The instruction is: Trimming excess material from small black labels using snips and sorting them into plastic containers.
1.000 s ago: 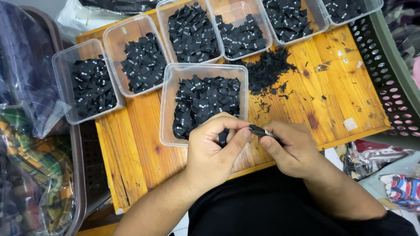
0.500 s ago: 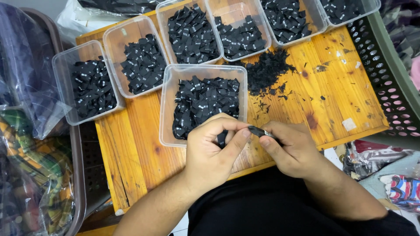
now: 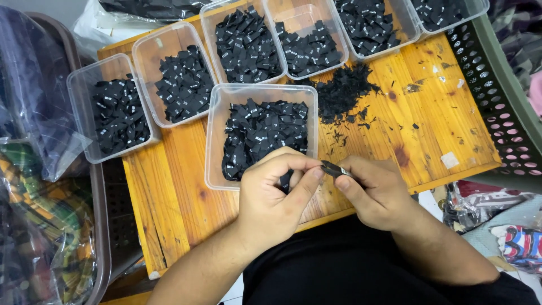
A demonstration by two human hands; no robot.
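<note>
My left hand (image 3: 274, 195) pinches a small black fabric label (image 3: 286, 179) between thumb and fingers, just in front of the near clear tub (image 3: 213, 141) that holds many black labels. My right hand (image 3: 375, 189) grips a small dark metal tool (image 3: 334, 169), its tip touching my left fingertips. Both hands hover over the front edge of the orange wooden board (image 3: 180, 197).
Several more clear tubs of black labels (image 3: 116, 110) line the board's back edge. A loose heap of black scraps (image 3: 344, 93) lies right of the near tub. A green perforated basket (image 3: 497, 85) stands at right, bagged fabric (image 3: 34, 226) at left.
</note>
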